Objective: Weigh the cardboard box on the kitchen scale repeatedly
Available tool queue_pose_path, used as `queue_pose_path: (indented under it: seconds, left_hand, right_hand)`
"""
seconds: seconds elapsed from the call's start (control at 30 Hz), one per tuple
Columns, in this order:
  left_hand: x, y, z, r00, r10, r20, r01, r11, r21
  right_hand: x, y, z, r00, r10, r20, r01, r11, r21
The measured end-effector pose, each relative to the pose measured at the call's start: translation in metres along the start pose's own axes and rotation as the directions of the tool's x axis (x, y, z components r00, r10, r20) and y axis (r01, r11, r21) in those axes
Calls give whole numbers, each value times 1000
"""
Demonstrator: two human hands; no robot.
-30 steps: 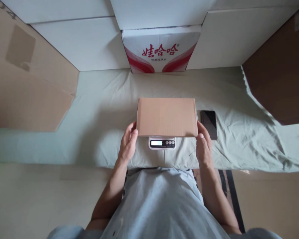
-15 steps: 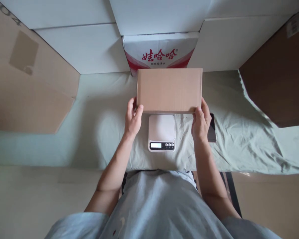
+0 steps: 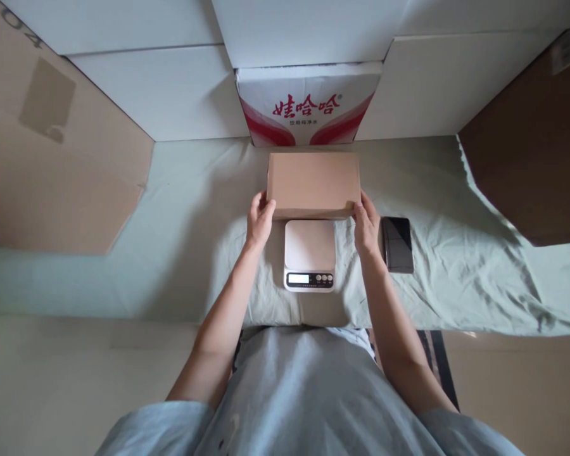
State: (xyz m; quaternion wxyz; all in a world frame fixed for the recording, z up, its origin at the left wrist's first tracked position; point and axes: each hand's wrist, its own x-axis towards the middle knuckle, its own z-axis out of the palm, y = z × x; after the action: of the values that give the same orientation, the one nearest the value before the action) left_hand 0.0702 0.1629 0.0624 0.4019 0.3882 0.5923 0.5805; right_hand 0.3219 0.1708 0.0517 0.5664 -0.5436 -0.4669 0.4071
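Note:
A flat brown cardboard box (image 3: 313, 183) lies on the pale green cloth (image 3: 194, 221) just behind a small white digital scale (image 3: 310, 253). My left hand (image 3: 260, 221) grips the box's near left corner. At the near right corner, my right hand (image 3: 367, 227) holds it too. The scale's platform is bare and its display is lit.
A black phone (image 3: 398, 244) lies right of the scale, close to my right hand. A white carton with red print (image 3: 308, 104) stands behind the box among white boxes. Brown cardboard boxes flank the cloth at left (image 3: 52, 171) and right (image 3: 532, 152).
The box was on the scale, then both hands lifted it and carried it away from me. Now it sits lower, behind the scale, on the cloth.

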Motion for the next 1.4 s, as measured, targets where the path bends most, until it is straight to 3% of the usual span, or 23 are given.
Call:
queue_pose_path:
  seconds: [0.17,0.27,0.53,0.77,1.13,1.4]
  left_hand:
    - [3,-4,3,999,-19,38,19,1000,21]
    - [2,-1,-3,1000,-28,5,27,997,67]
    - [-29,-11,-50,993,-54,-109,61,996,60]
    - [-67,-38,-75,988,-97,-120,113,985,133]
    - [-57,-19,-61,995,-54,-80,68,981,181]
    - [-24,-2,-31,1000,-6,-9,7,995,104]
  right_hand:
    - [1,2,0,1000,20,8,-19,999,-29]
    - [-3,-2,-4,998,56,-32,-57,998,-23]
    - [-38,-1,-50,963,113,-245,-103,993,55]
    - [-68,11,-69,940,175,-293,-160,984,75]
    - [-64,-1,-58,958,160,-237,-147,987,71]
    - [-34,-13,-34,983,185,-17,-184,982,47]
